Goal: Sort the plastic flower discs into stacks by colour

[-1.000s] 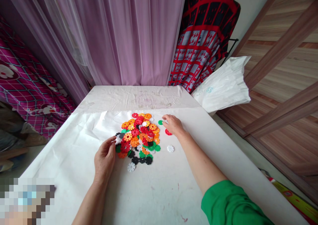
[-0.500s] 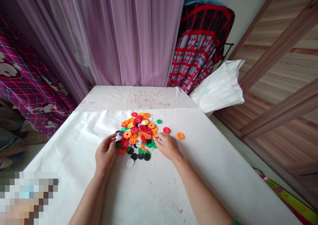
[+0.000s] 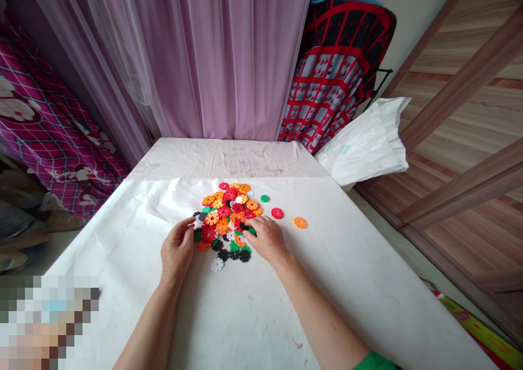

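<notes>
Pile of discs (image 3: pixel 223 226): on white table (image 3: pixel 241 315), between hands, long axis running away from person. Hands apart. Right hand (image 3: pixel 267 239) nearer, fingers over pile's right side; left hand (image 3: pixel 177 247) at left edge. Grip, either hand: cannot tell.

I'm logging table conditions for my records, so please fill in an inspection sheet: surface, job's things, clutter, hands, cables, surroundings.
Surface: white covering, creased at left, with small reddish marks near the front.
Job's things: heaped pile of notched discs in several colours; green disc, red disc and orange disc lie apart, to its right.
Clutter: white bag by the table's right edge; pixelated patch at lower left, unreadable.
Hands: left hand at the pile's left edge; right hand at its right side, fingers by black and green discs; grip unclear.
Cables: nothing seen.
Surroundings: purple curtain, patterned cloths, wooden panels.
</notes>
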Available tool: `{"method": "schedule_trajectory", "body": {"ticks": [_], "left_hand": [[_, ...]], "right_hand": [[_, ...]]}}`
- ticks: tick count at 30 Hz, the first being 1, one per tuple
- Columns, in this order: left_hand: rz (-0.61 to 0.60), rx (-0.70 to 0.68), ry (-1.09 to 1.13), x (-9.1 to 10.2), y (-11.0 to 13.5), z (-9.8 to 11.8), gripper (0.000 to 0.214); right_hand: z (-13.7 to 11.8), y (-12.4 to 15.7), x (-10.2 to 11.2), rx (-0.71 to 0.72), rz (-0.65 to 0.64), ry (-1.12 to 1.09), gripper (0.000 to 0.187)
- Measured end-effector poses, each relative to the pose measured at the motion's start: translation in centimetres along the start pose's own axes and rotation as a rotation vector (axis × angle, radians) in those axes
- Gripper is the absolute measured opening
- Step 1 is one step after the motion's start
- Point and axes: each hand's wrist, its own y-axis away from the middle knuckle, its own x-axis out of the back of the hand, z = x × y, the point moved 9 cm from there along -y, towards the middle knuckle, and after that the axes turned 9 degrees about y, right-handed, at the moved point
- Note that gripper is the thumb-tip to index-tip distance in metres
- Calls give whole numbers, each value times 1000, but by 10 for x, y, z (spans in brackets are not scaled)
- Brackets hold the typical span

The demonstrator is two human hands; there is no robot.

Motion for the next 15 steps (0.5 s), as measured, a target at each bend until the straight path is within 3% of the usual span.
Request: {"method": "schedule_trajectory", "body": {"ticks": [11,15], "left_hand": [[0,12,26,0,1,3,31],[3,32,31,0,1,2,30]], "right_hand": [[-5,-7,-3,5,33,-40,18],[7,-6,-1,-29,59,-111,25]]}}
